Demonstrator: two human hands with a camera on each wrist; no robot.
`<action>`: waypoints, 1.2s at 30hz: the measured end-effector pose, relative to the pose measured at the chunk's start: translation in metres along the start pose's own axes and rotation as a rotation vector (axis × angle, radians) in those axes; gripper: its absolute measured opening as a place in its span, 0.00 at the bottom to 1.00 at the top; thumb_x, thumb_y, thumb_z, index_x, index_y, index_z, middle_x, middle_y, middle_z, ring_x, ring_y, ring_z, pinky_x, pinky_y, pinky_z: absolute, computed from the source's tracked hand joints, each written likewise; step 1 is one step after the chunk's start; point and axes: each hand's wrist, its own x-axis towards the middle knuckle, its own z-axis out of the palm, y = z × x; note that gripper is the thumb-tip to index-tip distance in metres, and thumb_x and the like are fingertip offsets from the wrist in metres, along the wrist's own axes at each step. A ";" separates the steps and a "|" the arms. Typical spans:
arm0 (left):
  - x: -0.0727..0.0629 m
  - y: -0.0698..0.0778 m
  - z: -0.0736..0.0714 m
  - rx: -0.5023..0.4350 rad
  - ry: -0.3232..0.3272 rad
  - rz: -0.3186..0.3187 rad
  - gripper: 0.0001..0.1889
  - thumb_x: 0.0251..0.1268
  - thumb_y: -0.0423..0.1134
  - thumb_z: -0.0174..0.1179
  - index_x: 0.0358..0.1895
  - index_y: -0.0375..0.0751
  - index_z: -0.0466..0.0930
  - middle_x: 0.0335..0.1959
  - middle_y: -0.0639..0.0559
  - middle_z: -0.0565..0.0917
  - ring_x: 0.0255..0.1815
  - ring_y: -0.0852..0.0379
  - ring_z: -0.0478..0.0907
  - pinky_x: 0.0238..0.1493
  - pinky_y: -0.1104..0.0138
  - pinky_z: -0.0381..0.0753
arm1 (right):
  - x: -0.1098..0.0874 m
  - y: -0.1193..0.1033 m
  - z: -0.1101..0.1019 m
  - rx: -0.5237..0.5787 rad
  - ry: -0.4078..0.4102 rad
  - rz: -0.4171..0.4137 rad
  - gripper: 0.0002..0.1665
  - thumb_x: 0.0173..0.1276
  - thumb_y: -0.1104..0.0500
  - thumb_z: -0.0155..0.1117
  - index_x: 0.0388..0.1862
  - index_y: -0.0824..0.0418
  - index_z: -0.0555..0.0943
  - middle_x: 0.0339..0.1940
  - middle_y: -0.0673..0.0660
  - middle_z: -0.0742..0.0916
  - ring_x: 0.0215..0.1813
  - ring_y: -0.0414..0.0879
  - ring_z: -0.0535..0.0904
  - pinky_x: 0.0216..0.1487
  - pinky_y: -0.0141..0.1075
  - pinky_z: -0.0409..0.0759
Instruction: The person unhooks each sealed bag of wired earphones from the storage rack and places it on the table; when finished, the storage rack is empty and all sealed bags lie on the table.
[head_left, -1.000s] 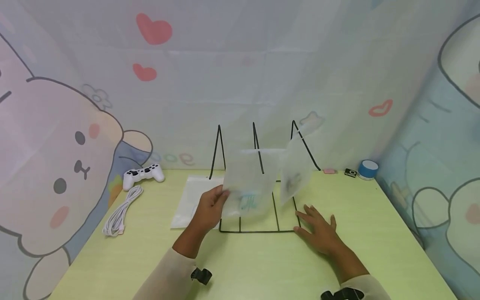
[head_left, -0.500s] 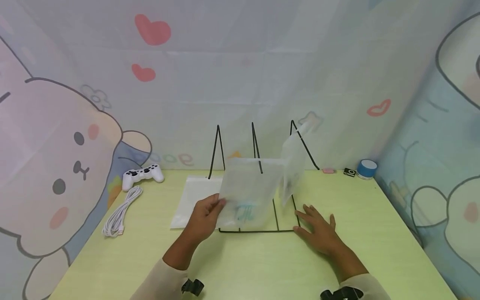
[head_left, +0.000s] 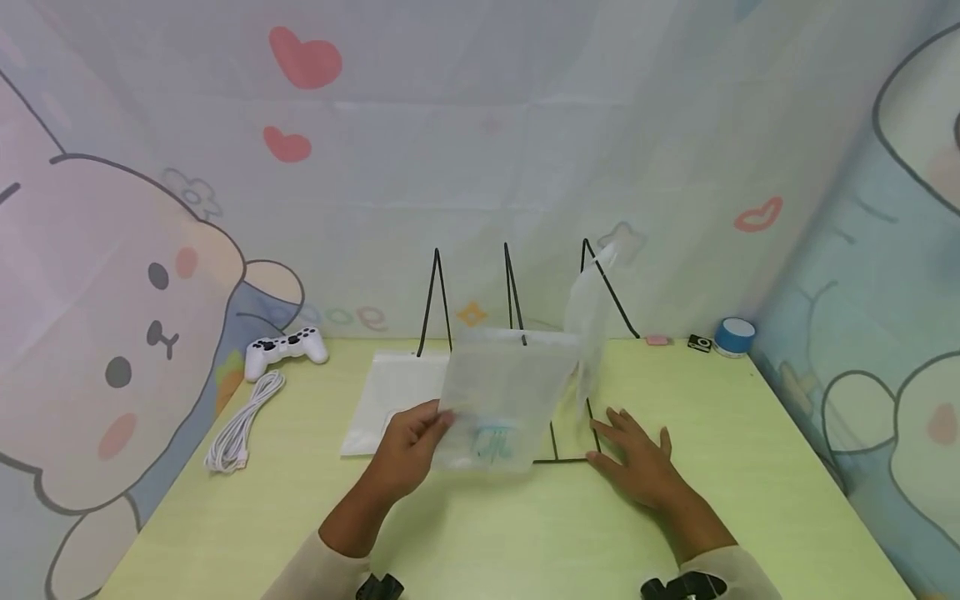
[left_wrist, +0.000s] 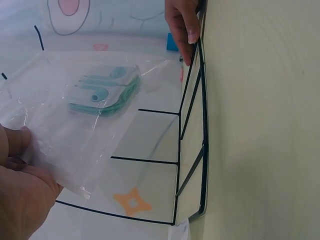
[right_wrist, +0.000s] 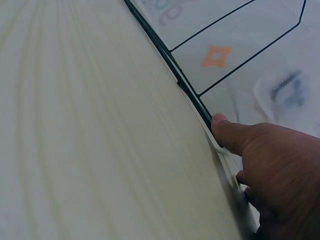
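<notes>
My left hand (head_left: 408, 446) pinches the left edge of a frosted clear plastic bag (head_left: 506, 387), held up in front of a black wire rack (head_left: 555, 442). Inside the bag shows a flat white and teal item (left_wrist: 102, 90). My right hand (head_left: 633, 458) rests at the rack's front right corner with its fingers spread, the thumb (right_wrist: 227, 131) touching the wire. A second clear bag (head_left: 588, 317) hangs from the rack's right prong; a dark item (right_wrist: 290, 90) shows through it. The held bag hides much of the rack's base.
Another plastic bag (head_left: 393, 387) lies flat left of the rack. Farther left are a white game controller (head_left: 287, 352) and a coiled white cable (head_left: 243, 425). A pink block (head_left: 657, 340), a small black device (head_left: 700, 343) and a blue-and-white round container (head_left: 734, 337) stand back right.
My left hand has drawn the bag downward and slightly left, and it now covers the rack's front left part. The hanging bag has turned more edge-on. My right hand has stayed put.
</notes>
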 end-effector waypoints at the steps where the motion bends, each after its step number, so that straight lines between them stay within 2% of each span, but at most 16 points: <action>1: -0.001 0.000 0.000 -0.003 0.003 0.004 0.12 0.88 0.31 0.51 0.55 0.29 0.84 0.27 0.55 0.69 0.27 0.68 0.59 0.34 0.69 0.68 | 0.000 0.000 0.000 -0.001 0.002 -0.001 0.36 0.82 0.40 0.65 0.82 0.53 0.76 0.88 0.67 0.68 0.90 0.71 0.56 0.75 0.87 0.31; 5: -0.006 0.003 0.003 -0.014 -0.003 0.028 0.13 0.88 0.30 0.51 0.56 0.27 0.85 0.27 0.52 0.73 0.27 0.68 0.63 0.32 0.68 0.71 | 0.000 0.000 -0.001 0.001 0.002 -0.002 0.36 0.82 0.41 0.65 0.82 0.54 0.76 0.88 0.68 0.68 0.90 0.71 0.56 0.76 0.87 0.31; 9: -0.009 0.005 0.005 -0.022 -0.016 0.026 0.13 0.88 0.30 0.51 0.56 0.26 0.84 0.26 0.50 0.71 0.26 0.68 0.63 0.30 0.68 0.71 | -0.001 0.000 -0.001 -0.011 0.011 -0.008 0.36 0.82 0.41 0.65 0.81 0.54 0.76 0.87 0.68 0.69 0.90 0.71 0.57 0.75 0.87 0.33; 13: -0.012 0.007 0.006 -0.037 -0.019 0.006 0.12 0.88 0.30 0.51 0.50 0.27 0.84 0.24 0.54 0.67 0.25 0.69 0.60 0.29 0.68 0.68 | -0.002 -0.001 0.000 -0.009 0.008 -0.004 0.35 0.81 0.41 0.66 0.81 0.53 0.77 0.87 0.67 0.70 0.89 0.71 0.57 0.75 0.87 0.34; 14: -0.012 0.008 0.006 -0.038 -0.019 0.009 0.12 0.88 0.31 0.51 0.46 0.28 0.83 0.23 0.55 0.65 0.25 0.69 0.58 0.28 0.68 0.67 | -0.002 -0.002 -0.001 -0.006 0.008 -0.004 0.35 0.81 0.41 0.66 0.81 0.53 0.77 0.87 0.67 0.70 0.89 0.71 0.57 0.75 0.88 0.33; 18: -0.014 0.007 0.003 -0.041 -0.031 0.048 0.19 0.86 0.30 0.54 0.28 0.34 0.68 0.18 0.52 0.54 0.22 0.68 0.52 0.22 0.65 0.60 | -0.001 -0.001 -0.001 -0.014 0.012 -0.009 0.35 0.81 0.41 0.66 0.81 0.52 0.76 0.87 0.67 0.70 0.90 0.71 0.57 0.75 0.87 0.33; 20: -0.015 0.004 -0.002 -0.037 -0.039 0.064 0.24 0.86 0.29 0.55 0.24 0.37 0.57 0.17 0.48 0.51 0.20 0.65 0.48 0.21 0.63 0.56 | -0.001 -0.001 -0.001 -0.015 0.014 -0.011 0.35 0.81 0.42 0.66 0.81 0.52 0.76 0.88 0.67 0.69 0.90 0.71 0.57 0.75 0.87 0.33; 22: -0.017 -0.001 -0.008 -0.037 -0.046 0.075 0.27 0.85 0.28 0.55 0.23 0.39 0.52 0.17 0.45 0.49 0.18 0.61 0.45 0.21 0.62 0.54 | -0.001 -0.001 0.000 -0.013 0.012 -0.012 0.35 0.81 0.42 0.66 0.82 0.52 0.76 0.88 0.67 0.69 0.90 0.71 0.57 0.75 0.87 0.33; 23: -0.018 -0.003 -0.012 -0.034 -0.047 0.080 0.27 0.84 0.28 0.55 0.23 0.39 0.52 0.17 0.44 0.49 0.18 0.58 0.44 0.21 0.61 0.54 | -0.001 -0.001 0.000 -0.011 0.012 -0.012 0.35 0.81 0.42 0.66 0.82 0.52 0.76 0.88 0.67 0.69 0.90 0.71 0.57 0.75 0.88 0.33; 25: -0.020 -0.008 -0.019 -0.039 -0.051 0.081 0.23 0.84 0.27 0.56 0.23 0.35 0.60 0.17 0.46 0.49 0.19 0.56 0.44 0.22 0.61 0.56 | 0.000 0.000 0.000 -0.009 0.006 -0.009 0.36 0.82 0.41 0.65 0.82 0.52 0.76 0.88 0.67 0.69 0.90 0.71 0.56 0.75 0.87 0.33; 27: -0.023 -0.013 -0.027 -0.037 -0.058 0.074 0.18 0.83 0.27 0.56 0.27 0.31 0.71 0.17 0.51 0.49 0.19 0.60 0.46 0.23 0.62 0.57 | 0.000 0.000 0.000 -0.008 0.001 -0.006 0.36 0.82 0.41 0.65 0.82 0.52 0.75 0.88 0.67 0.68 0.90 0.71 0.56 0.75 0.87 0.32; 29: -0.026 -0.017 -0.034 -0.031 -0.053 0.056 0.11 0.83 0.27 0.58 0.36 0.27 0.83 0.17 0.60 0.63 0.21 0.67 0.57 0.26 0.67 0.66 | 0.000 0.001 0.000 -0.006 0.001 -0.006 0.36 0.82 0.41 0.65 0.82 0.53 0.76 0.88 0.67 0.68 0.90 0.71 0.56 0.75 0.87 0.32; 30: -0.027 -0.020 -0.038 -0.030 -0.052 0.045 0.10 0.82 0.27 0.58 0.42 0.26 0.87 0.21 0.64 0.72 0.25 0.71 0.65 0.30 0.69 0.71 | 0.000 0.000 0.000 -0.006 0.000 -0.007 0.36 0.82 0.41 0.65 0.82 0.53 0.75 0.88 0.67 0.68 0.90 0.71 0.56 0.75 0.87 0.31; 32: -0.029 -0.025 -0.046 -0.027 -0.042 0.019 0.10 0.82 0.28 0.59 0.48 0.25 0.89 0.33 0.67 0.87 0.35 0.73 0.80 0.38 0.71 0.81 | 0.000 0.000 0.000 -0.006 0.005 -0.011 0.36 0.82 0.41 0.65 0.82 0.53 0.76 0.88 0.67 0.68 0.90 0.71 0.56 0.75 0.88 0.32; 34: -0.030 -0.031 -0.055 -0.034 -0.026 -0.004 0.11 0.81 0.28 0.60 0.54 0.24 0.89 0.47 0.65 0.92 0.47 0.68 0.88 0.48 0.70 0.87 | 0.000 -0.002 -0.001 -0.003 0.008 -0.016 0.35 0.82 0.42 0.65 0.82 0.53 0.76 0.88 0.68 0.69 0.89 0.72 0.56 0.74 0.88 0.33; 36: -0.031 -0.036 -0.063 -0.040 -0.011 -0.023 0.11 0.81 0.28 0.61 0.53 0.23 0.89 0.48 0.65 0.93 0.50 0.65 0.90 0.49 0.69 0.88 | -0.001 -0.003 -0.002 0.002 0.007 -0.017 0.35 0.82 0.41 0.65 0.82 0.53 0.76 0.88 0.68 0.68 0.89 0.72 0.56 0.74 0.88 0.32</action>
